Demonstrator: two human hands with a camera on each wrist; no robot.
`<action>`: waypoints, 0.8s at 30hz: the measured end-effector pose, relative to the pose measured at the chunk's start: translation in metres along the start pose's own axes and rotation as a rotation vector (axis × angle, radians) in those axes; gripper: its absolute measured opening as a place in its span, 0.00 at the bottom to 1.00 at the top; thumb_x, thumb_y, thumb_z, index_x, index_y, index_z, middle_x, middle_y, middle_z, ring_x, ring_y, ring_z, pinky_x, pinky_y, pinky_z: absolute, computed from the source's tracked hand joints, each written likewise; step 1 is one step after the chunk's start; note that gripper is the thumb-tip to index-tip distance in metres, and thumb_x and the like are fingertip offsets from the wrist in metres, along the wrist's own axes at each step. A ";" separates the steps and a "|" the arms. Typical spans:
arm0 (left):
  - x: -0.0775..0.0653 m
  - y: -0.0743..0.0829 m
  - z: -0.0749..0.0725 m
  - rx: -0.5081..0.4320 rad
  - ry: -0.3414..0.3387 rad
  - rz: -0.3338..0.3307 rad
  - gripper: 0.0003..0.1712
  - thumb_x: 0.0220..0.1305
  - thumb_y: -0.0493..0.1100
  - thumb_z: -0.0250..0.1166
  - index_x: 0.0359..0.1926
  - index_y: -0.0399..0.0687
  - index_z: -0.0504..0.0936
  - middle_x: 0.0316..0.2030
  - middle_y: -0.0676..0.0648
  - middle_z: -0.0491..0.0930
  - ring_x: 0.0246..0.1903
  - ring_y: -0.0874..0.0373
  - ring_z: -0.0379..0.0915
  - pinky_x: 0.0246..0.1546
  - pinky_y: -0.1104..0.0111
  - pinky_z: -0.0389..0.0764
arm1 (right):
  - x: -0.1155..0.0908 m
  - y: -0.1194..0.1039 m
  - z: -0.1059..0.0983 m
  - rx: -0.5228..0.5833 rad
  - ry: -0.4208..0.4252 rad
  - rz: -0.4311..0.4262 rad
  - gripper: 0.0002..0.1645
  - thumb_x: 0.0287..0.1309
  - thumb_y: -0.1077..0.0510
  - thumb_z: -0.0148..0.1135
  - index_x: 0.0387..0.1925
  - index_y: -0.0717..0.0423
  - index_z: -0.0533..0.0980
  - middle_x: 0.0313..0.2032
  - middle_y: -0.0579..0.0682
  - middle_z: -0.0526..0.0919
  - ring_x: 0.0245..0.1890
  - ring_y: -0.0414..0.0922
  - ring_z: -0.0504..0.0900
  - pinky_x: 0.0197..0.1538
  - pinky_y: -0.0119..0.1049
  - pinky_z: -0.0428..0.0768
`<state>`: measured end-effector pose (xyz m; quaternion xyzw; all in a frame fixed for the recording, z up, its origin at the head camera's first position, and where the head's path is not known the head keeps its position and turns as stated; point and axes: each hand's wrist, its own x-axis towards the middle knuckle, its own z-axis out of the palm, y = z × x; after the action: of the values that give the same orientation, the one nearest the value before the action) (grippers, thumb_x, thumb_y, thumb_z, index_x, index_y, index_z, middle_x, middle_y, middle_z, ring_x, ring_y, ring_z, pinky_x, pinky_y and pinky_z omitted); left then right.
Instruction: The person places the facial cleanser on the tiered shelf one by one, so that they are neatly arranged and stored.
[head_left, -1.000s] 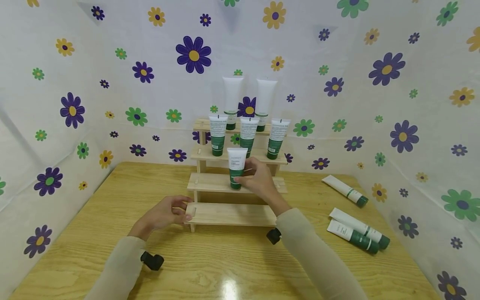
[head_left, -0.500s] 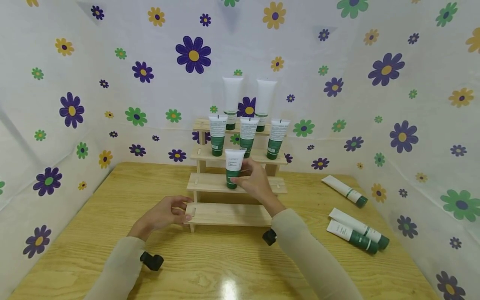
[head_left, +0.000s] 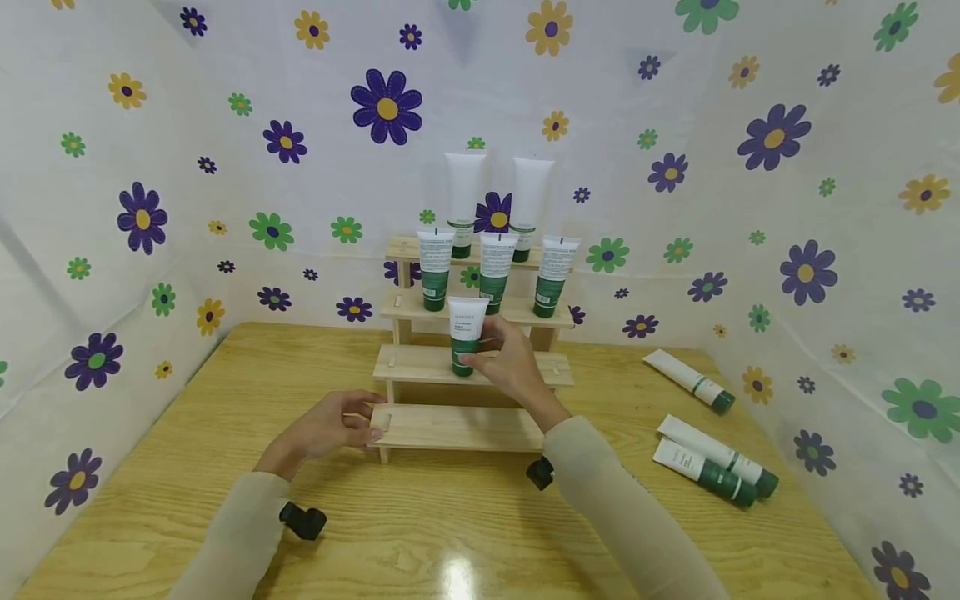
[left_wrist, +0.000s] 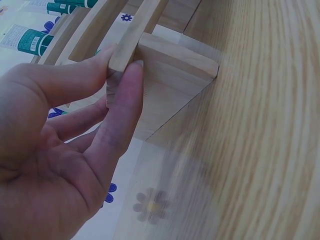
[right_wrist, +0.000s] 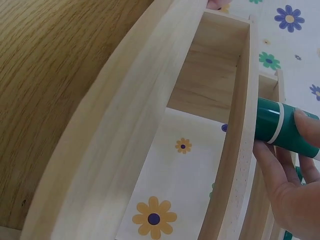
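Note:
My right hand (head_left: 516,365) pinches a small white and green squeeze tube (head_left: 467,320) by its lower green part. The tube stands cap down on the second step from the bottom of a wooden tiered stand (head_left: 461,429), left of its middle. In the right wrist view, the green cap end (right_wrist: 268,120) is right at that step's surface, with thumb and fingers on either side. My left hand (head_left: 327,427) holds the left end of the lowest step, thumb on top and fingers beneath, as the left wrist view shows at the board end (left_wrist: 122,60).
Behind, three small tubes (head_left: 435,271) stand on the third step and two tall white tubes (head_left: 532,204) on the top one. At the right of the table (head_left: 420,525) lie three more tubes (head_left: 690,382). A flowered cloth (head_left: 300,208) surrounds the table's back and sides.
My right hand has shifted the small tube slightly left along the second step, and the tube has turned and straightened a little. The left hand has kept its place.

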<state>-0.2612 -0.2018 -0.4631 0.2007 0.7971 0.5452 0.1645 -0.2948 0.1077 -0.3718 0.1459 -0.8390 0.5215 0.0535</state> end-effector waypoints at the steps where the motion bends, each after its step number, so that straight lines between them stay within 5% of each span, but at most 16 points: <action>1: 0.000 0.000 0.000 -0.002 -0.001 -0.001 0.39 0.67 0.40 0.72 0.71 0.29 0.65 0.51 0.32 0.79 0.43 0.51 0.84 0.41 0.60 0.91 | 0.000 0.000 0.000 -0.001 -0.001 -0.003 0.31 0.56 0.64 0.76 0.60 0.59 0.75 0.56 0.59 0.84 0.55 0.57 0.86 0.62 0.50 0.84; 16: -0.001 0.003 0.001 0.001 -0.005 -0.008 0.38 0.68 0.40 0.71 0.71 0.29 0.66 0.51 0.32 0.79 0.42 0.55 0.84 0.42 0.60 0.91 | 0.000 0.005 0.000 0.014 -0.030 -0.052 0.31 0.58 0.65 0.75 0.63 0.58 0.74 0.58 0.59 0.83 0.57 0.56 0.85 0.64 0.49 0.83; 24: -0.001 0.002 0.000 0.005 -0.001 -0.012 0.39 0.67 0.42 0.72 0.71 0.30 0.66 0.53 0.31 0.79 0.44 0.53 0.85 0.42 0.59 0.91 | -0.010 0.010 -0.029 0.018 -0.072 -0.034 0.30 0.62 0.61 0.72 0.64 0.54 0.73 0.58 0.59 0.84 0.58 0.58 0.84 0.62 0.51 0.84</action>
<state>-0.2601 -0.2012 -0.4610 0.1968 0.7994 0.5423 0.1677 -0.2903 0.1391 -0.3698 0.1794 -0.8330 0.5224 0.0308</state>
